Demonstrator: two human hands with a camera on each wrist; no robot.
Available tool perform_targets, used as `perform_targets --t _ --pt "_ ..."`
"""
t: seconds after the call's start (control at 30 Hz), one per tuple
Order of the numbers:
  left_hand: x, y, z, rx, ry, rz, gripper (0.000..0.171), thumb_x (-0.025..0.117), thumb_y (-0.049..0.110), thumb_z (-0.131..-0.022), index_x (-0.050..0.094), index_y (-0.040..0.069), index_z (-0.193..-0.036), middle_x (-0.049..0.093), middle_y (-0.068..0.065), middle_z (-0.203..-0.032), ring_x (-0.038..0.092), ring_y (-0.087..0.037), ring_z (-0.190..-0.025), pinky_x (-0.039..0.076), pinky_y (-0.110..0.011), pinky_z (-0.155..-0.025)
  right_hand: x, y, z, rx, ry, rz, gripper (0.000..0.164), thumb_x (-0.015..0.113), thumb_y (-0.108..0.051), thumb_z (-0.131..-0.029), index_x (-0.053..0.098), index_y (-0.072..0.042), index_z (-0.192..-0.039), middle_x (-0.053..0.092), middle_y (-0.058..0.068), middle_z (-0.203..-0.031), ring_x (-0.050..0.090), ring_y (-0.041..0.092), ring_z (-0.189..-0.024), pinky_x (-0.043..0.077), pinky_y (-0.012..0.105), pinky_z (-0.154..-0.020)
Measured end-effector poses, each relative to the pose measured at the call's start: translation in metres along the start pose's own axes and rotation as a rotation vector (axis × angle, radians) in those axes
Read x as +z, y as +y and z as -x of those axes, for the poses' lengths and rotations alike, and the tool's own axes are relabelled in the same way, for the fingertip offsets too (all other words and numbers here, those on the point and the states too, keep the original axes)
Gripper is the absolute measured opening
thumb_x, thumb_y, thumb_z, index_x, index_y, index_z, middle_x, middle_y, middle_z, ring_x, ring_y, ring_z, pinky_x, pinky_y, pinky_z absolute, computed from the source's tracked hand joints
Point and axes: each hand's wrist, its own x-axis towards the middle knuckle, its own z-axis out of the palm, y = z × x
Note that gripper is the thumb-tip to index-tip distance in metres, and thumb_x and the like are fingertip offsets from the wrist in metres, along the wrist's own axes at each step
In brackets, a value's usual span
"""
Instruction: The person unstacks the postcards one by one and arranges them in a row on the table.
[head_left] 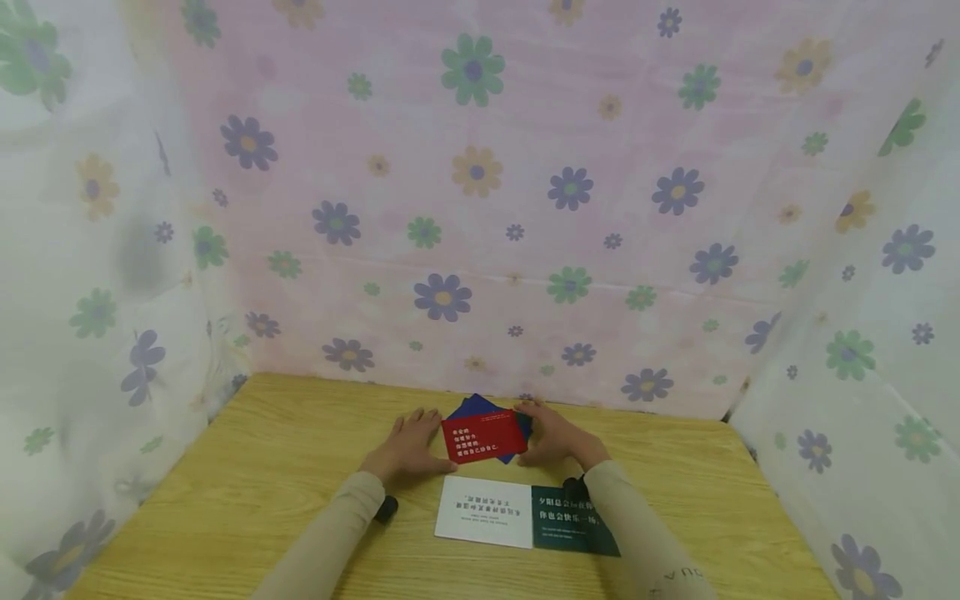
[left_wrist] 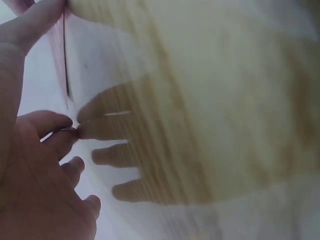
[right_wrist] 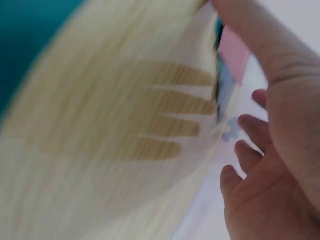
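Observation:
A red card [head_left: 487, 446] with white lettering lies on top of a small pile of cards near the table's far edge. Blue cards [head_left: 474, 406] stick out beneath it at an angle, and a dark green edge shows at the right. My left hand [head_left: 405, 447] rests at the pile's left side, fingers spread and thumb by the red card's lower left corner. On the right side my right hand [head_left: 557, 438] lies along the pile's edge, fingers extended. Both wrist views show relaxed fingers beside the thin card edges; neither shows a firm grip.
Closer to me, a white card [head_left: 483, 512] and a dark green card [head_left: 570, 525] lie side by side, the green one partly under my right forearm. The wooden table [head_left: 300, 475] is enclosed by flowered curtains [head_left: 517, 208] at the back and sides.

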Motion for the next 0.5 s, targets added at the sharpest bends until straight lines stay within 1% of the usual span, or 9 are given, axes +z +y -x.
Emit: perform_targets --t 0.13,0.3,0.37,0.5 --pt "-0.0037 -0.0022 -0.0018 0.011 -0.004 -0.021 0.097 0.078 0.052 -0.083 0.04 -0.003 -0.153 0.034 -0.023 -0.162 0.023 -0.047 -0.152 0.015 -0.067 -0.122 -0.0031 0.0044 -0.0056 0.031 -0.04 0.0 0.101 0.09 -0.029 -0.076 0.035 -0.015 -0.16 0.025 0.013 -0.167 0.024 0.036 -0.152 0.034 0.06 -0.118" --pt "-0.0047 -0.0045 -0.0047 0.001 -0.022 -0.032 0.094 0.078 0.053 -0.083 0.042 0.002 -0.154 0.033 -0.021 -0.163 0.023 -0.047 -0.152 0.015 -0.068 -0.121 -0.0044 0.0052 -0.0074 0.039 -0.082 0.017 0.102 0.09 -0.032 -0.077 0.034 -0.018 -0.16 0.017 0.014 -0.17 0.012 0.038 -0.156 0.029 0.063 -0.12" --pt "-0.0039 -0.0053 -0.0059 0.0 -0.024 -0.032 0.093 0.078 0.053 -0.083 0.043 0.004 -0.154 0.034 -0.021 -0.162 0.024 -0.047 -0.151 0.016 -0.068 -0.121 -0.0047 0.0043 -0.0062 0.049 -0.089 0.026 0.1 0.09 -0.033 -0.077 0.035 -0.02 -0.16 0.015 0.013 -0.171 0.008 0.037 -0.157 0.027 0.063 -0.12" --pt "-0.0017 -0.0072 -0.0071 -0.01 -0.035 -0.038 0.092 0.078 0.054 -0.082 0.044 0.007 -0.154 0.033 -0.019 -0.163 0.023 -0.046 -0.152 0.015 -0.068 -0.122 -0.0026 0.0043 -0.0035 0.033 -0.068 0.036 0.098 0.09 -0.033 -0.077 0.038 -0.016 -0.158 0.017 0.015 -0.17 0.007 0.04 -0.157 0.022 0.064 -0.122"
